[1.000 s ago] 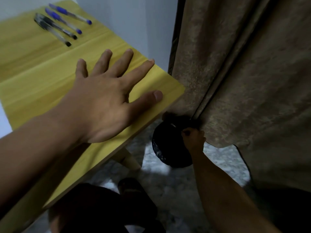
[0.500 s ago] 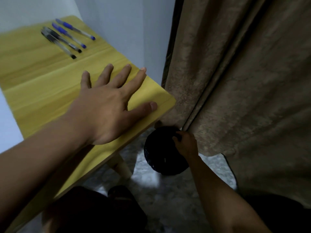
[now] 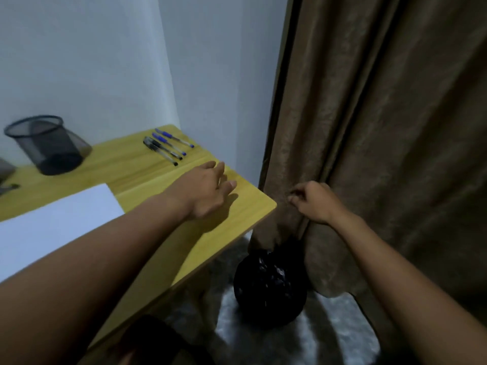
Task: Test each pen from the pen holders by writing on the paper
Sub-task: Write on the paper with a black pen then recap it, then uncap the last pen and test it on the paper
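Observation:
Several pens (image 3: 168,146), some blue and some black, lie side by side at the back right of the yellow wooden table (image 3: 232,227). A black mesh pen holder (image 3: 47,144) stands tilted at the back left and looks empty. White paper (image 3: 52,214) lies on the table's left part. My left hand (image 3: 208,192) rests flat on the table near its right corner, fingers relaxed, just short of the pens. My right hand (image 3: 313,201) hangs in the air right of the table, in front of the curtain, fingers curled and holding nothing.
A brown curtain (image 3: 382,127) fills the right side, close to the table corner. A black bin with a bag (image 3: 270,288) sits on the floor below that corner. A grey object (image 3: 5,171) shows at the far left edge. White walls stand behind the table.
My right hand has come up from the black bin on the floor to table height. The view has lifted, bringing the pen holder and the paper into sight. My left hand stays on the table.

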Tool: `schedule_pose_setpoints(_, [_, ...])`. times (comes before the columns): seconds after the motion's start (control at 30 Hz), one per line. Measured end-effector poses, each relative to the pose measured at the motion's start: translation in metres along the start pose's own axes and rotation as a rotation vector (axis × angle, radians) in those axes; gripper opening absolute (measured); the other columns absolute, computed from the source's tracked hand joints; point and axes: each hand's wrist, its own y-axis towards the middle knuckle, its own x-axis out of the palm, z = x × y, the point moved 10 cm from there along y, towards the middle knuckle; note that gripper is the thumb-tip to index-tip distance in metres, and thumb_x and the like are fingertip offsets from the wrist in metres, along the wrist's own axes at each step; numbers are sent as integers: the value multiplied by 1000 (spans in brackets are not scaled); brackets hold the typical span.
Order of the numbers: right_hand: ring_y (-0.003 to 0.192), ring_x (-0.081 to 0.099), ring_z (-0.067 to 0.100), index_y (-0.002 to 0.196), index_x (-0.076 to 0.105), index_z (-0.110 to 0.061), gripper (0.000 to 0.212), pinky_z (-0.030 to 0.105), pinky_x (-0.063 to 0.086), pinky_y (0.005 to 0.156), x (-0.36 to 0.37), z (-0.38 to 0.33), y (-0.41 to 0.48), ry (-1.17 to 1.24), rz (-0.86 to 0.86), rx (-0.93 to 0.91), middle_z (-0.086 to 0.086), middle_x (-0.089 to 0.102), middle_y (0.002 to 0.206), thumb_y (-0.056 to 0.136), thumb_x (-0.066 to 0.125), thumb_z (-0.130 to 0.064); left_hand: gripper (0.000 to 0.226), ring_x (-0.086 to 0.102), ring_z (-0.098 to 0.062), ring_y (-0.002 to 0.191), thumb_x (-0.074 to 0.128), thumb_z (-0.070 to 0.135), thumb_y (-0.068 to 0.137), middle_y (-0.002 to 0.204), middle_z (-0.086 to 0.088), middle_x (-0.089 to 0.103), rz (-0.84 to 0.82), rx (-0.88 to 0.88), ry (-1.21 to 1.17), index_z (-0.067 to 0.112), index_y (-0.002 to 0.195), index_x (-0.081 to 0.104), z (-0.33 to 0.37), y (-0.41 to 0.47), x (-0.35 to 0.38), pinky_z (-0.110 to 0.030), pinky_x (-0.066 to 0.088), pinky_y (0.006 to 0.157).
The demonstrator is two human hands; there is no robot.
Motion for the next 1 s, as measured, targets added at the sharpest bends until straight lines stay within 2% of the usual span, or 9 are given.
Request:
schedule_pose_setpoints(0.07, [121, 65, 28, 126, 71, -19, 38, 36, 51, 101, -30, -42, -1, -6, 32, -78, 6, 74, 123, 94, 64, -37, 55, 47, -32, 131, 42, 44, 101, 139, -19, 53, 58, -43, 37, 1, 134, 52, -14, -14, -27, -41, 39, 105])
schedule_pose_setpoints(0.17, [115, 67, 26, 126, 70, -19, 42, 33, 52, 95, -56, -115, -3, -11, 46, -217, 3, 74, 113, 91, 68, -42, 49, 56, -35, 119, 48, 44, 98, 120, -20, 65, 119, -131, 105, 3, 121, 62, -46, -45, -65, -40, 46, 95])
schedule_pose_setpoints(0.23, [109, 68, 24, 126, 70, -21, 43, 32, 51, 90, -61, -171, -7, -14, 28, -322, 1, 72, 108, 90, 68, -46, 51, 53, -33, 126, 51, 44, 97, 131, -17, 63, 129, -201, 124, 5, 129, 60, -72, -71, -83, -40, 45, 102])
schedule_pose_setpoints(0.33, [108, 67, 23, 123, 70, -24, 41, 30, 47, 85, -51, -249, -16, -13, -20, -452, 2, 73, 113, 90, 68, -48, 58, 51, -29, 132, 54, 44, 96, 141, -12, 57, 168, -304, 138, 7, 140, 53, -110, -116, -106, -37, 43, 106])
schedule_pose_setpoints(0.4, [107, 65, 24, 122, 70, -23, 39, 29, 46, 83, -38, -300, -24, -14, -58, -530, 3, 73, 112, 91, 68, -46, 59, 52, -28, 132, 55, 45, 95, 142, -11, 57, 200, -383, 133, 8, 141, 52, -140, -148, -118, -37, 44, 106])
schedule_pose_setpoints(0.57, [110, 63, 22, 124, 68, -25, 40, 35, 50, 91, 12, -404, -40, -9, -170, -674, -2, 72, 110, 90, 65, -46, 56, 57, -27, 124, 57, 45, 89, 137, -6, 62, 252, -564, 119, 14, 136, 58, -218, -219, -137, -36, 48, 98])
schedule_pose_setpoints(0.7, [116, 61, 24, 130, 65, -20, 43, 32, 47, 87, 57, -466, -47, -22, -247, -756, 3, 71, 120, 93, 64, -41, 44, 61, -30, 114, 60, 40, 89, 125, -9, 68, 283, -658, 102, 13, 123, 66, -266, -255, -143, -40, 51, 93])
schedule_pose_setpoints(0.9, [117, 63, 26, 132, 63, -20, 46, 34, 49, 92, 113, -527, -29, -35, -280, -791, 6, 68, 127, 90, 65, -40, 50, 58, -25, 123, 62, 38, 90, 133, -7, 64, 349, -762, 38, 10, 132, 61, -332, -275, -142, -35, 47, 100])
schedule_pose_setpoints(1.0, [119, 62, 30, 130, 65, -16, 44, 35, 50, 92, 131, -550, -20, -52, -261, -820, 10, 70, 125, 90, 65, -32, 51, 58, -25, 123, 63, 34, 89, 134, -7, 63, 379, -792, 13, 10, 134, 59, -360, -274, -138, -32, 47, 100])
